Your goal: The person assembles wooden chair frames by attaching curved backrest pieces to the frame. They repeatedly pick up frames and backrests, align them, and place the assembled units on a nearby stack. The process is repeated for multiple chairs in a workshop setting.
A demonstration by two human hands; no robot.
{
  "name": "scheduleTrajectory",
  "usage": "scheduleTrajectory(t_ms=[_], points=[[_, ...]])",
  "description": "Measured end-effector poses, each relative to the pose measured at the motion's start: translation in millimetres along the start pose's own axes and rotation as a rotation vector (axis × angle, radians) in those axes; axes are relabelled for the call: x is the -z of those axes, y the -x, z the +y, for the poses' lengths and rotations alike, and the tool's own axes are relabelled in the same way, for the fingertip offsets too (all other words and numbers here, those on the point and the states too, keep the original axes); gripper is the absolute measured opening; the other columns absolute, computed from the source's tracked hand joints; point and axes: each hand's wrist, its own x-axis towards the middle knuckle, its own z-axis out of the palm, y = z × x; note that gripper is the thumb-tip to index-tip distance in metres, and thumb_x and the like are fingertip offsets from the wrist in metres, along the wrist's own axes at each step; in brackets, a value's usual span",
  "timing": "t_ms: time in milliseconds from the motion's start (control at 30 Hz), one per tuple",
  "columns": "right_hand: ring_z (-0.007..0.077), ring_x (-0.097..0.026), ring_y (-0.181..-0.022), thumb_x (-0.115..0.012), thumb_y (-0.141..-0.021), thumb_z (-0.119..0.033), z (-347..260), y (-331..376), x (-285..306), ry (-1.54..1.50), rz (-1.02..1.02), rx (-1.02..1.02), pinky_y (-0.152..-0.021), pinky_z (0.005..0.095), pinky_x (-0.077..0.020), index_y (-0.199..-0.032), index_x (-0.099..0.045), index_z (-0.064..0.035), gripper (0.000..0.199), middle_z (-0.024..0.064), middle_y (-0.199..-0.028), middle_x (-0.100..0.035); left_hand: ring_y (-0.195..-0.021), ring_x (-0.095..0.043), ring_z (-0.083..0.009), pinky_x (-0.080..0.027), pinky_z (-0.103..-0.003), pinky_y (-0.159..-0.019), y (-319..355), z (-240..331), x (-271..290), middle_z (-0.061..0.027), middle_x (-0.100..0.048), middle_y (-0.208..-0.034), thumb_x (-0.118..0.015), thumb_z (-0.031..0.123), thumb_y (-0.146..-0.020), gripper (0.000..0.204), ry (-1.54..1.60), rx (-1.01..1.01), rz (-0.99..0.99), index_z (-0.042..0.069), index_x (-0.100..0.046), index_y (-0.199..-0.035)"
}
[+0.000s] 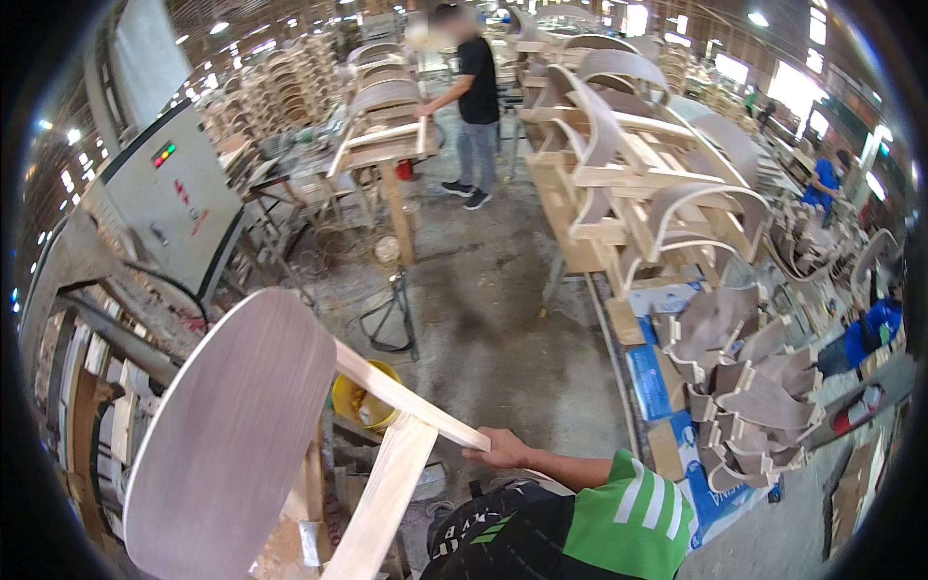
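Note:
A wooden chair frame fills the lower left, tilted in front of me. Its broad curved backrest (232, 435) has a greyish-brown grained face and a pale edge. A pale wooden rail (411, 401) runs from the backrest toward my body, and a second pale piece (382, 507) branches down from it. My right hand (498, 449) is closed around the near end of the rail, its fingers partly hidden by the wood. My left hand does not show. Below the rail stands a yellow bucket (362, 394) with something orange-brown inside.
A grey control cabinet (174, 193) with coloured lights stands at the left. Ahead, a person (474, 106) works at a bench with chair frames (387, 135). More frames (667, 184) are piled on the right, above stacked curved backrests (749, 387) on cardboard. Concrete floor (493, 329) lies between.

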Motion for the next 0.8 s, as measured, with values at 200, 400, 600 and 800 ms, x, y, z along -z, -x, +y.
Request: scheduleTrajectory(t_ms=[200,400,600,800], points=[[0.0149,-0.065,-0.089,-0.078,-0.093,-0.041,29,37,77,-0.384,0.363,0.226,-0.078,0.0342,-0.0544,-0.116,-0.068,-0.0037,0.045,0.0026,-0.1,-0.068,-0.074,-0.06,-0.0145,-0.048,-0.03,-0.061,-8,51,-83,-0.0104,-0.065,-0.09,-0.077,0.031,-0.096,0.044,-0.009,-0.418,-0.219,-0.005,-0.065,-0.118],[0.0114,-0.063,-0.072,-0.076,-0.096,-0.027,-12,53,149,-0.896,0.502,0.274,-0.066,0.0288,-0.051,-0.1,-0.067,-0.0062,0.023,0.0009,-0.082,-0.066,-0.097,-0.064,-0.017,-0.054,-0.032,-0.082,50,254,-189,-0.013,-0.068,-0.113,-0.073,0.027,-0.099,0.051,0.221,-1.054,-0.473,-0.005,-0.059,-0.135],[0.0156,-0.065,-0.079,-0.079,-0.094,-0.03,-78,58,184,-1.177,0.682,0.46,-0.074,0.0334,-0.0539,-0.105,-0.062,-0.0068,0.03,0.0036,-0.084,-0.064,-0.128,-0.057,-0.0269,-0.047,-0.038,-0.108,183,310,-264,-0.0198,-0.058,-0.141,-0.069,0.015,-0.1,0.053,0.863,-1.363,-0.267,-0.003,-0.049,-0.145],[0.018,-0.067,-0.085,-0.077,-0.096,-0.03,-98,40,190,-1.121,0.871,0.519,-0.078,0.036,-0.0552,-0.104,-0.064,-0.0055,0.029,0.0056,-0.09,-0.067,-0.125,-0.057,-0.0265,-0.048,-0.041,-0.106,308,264,-383,-0.0186,-0.056,-0.14,-0.065,0.024,-0.105,0.06,1.025,-0.458,-1.461,-0.002,-0.037,-0.15]])
